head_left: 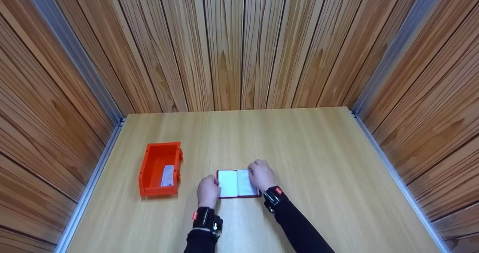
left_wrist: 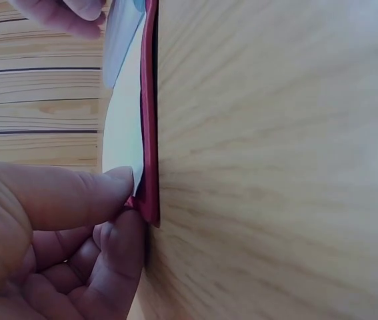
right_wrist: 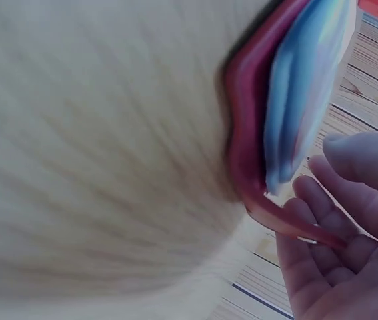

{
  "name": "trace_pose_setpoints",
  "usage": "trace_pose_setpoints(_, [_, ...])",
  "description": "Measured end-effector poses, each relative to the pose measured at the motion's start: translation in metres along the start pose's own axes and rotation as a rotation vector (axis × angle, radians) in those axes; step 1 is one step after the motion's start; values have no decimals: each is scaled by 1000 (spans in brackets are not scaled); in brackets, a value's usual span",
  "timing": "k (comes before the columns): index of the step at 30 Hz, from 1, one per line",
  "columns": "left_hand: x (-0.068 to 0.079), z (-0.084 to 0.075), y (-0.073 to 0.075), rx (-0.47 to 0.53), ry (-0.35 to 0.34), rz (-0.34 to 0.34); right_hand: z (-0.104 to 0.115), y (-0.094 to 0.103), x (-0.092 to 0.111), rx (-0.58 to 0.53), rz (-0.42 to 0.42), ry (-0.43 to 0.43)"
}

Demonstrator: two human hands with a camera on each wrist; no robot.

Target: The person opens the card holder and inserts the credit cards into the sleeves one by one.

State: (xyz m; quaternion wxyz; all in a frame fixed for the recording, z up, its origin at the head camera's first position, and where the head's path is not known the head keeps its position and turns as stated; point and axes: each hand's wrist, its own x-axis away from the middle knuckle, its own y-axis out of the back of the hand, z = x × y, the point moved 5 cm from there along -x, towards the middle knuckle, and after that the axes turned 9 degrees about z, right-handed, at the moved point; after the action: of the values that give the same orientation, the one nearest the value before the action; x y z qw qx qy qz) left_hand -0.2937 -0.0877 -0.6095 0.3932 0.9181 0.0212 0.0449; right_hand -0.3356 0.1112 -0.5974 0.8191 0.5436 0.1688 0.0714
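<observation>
A small red-covered booklet [head_left: 237, 183] lies spread on the wooden table with pale pages facing up. At its left edge, my left hand [head_left: 209, 191] pinches the near corner. In the left wrist view the thumb [left_wrist: 89, 197] presses on the white page [left_wrist: 123, 127], and a bent finger sits against the red cover [left_wrist: 149, 120]. My right hand [head_left: 261, 175] grips the right side, fingers curled about the cover's end. Seen from the right wrist, that red cover [right_wrist: 245, 133] bends up against the fingers [right_wrist: 322, 207]; the thumb [right_wrist: 365, 157] stands beside the bluish, glossy pages [right_wrist: 302, 93].
An orange open bin [head_left: 157, 155] stands left of the hands, with a pale lilac rectangular piece [head_left: 167, 175] inside. Wooden panel walls [head_left: 232, 51] rise behind and on both sides of the tabletop [head_left: 314, 144], joined by metal corner posts [head_left: 396, 47].
</observation>
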Motion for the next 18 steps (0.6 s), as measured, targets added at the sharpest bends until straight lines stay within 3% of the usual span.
trace_pose_setpoints(7, [1, 0, 0, 1, -32, -24, -3, -5, 1, 9, 11, -5])
trace_pose_setpoints(18, [-1, 1, 0, 24, 6, 6, -5, -6, 1, 8, 45, -13])
